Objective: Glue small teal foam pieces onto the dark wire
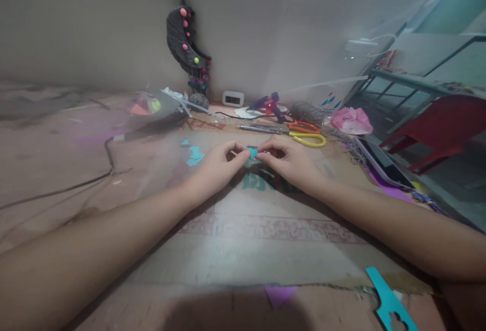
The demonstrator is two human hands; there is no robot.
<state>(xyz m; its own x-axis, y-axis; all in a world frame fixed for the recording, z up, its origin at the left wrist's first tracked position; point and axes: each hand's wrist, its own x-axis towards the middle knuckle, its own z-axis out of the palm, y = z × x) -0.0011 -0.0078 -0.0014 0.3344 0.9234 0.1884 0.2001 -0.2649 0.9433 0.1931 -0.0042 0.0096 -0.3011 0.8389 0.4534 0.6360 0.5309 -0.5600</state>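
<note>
Between my two hands is a small turquoise cut-out piece (252,154), thin like paper or foam sheet. My left hand (227,160) pinches its left side between thumb and forefinger. From the other side my right hand (283,158) grips it the same way, and the fingertips nearly meet. Both hands hover just over a printed cardboard sheet (258,260). Left of my left hand lies a small heap of turquoise cut-outs (195,155). Scissors (299,132) with one orange and one yellow handle rest behind my right hand.
A glue gun (270,106) with a red light stands at the back, near a small white clock (233,98) and grey yarn (307,112). A crescent decoration (180,37) hangs on the wall. A tablet-like device (383,161) lies right. Turquoise sheet scrap (389,300) sits front right.
</note>
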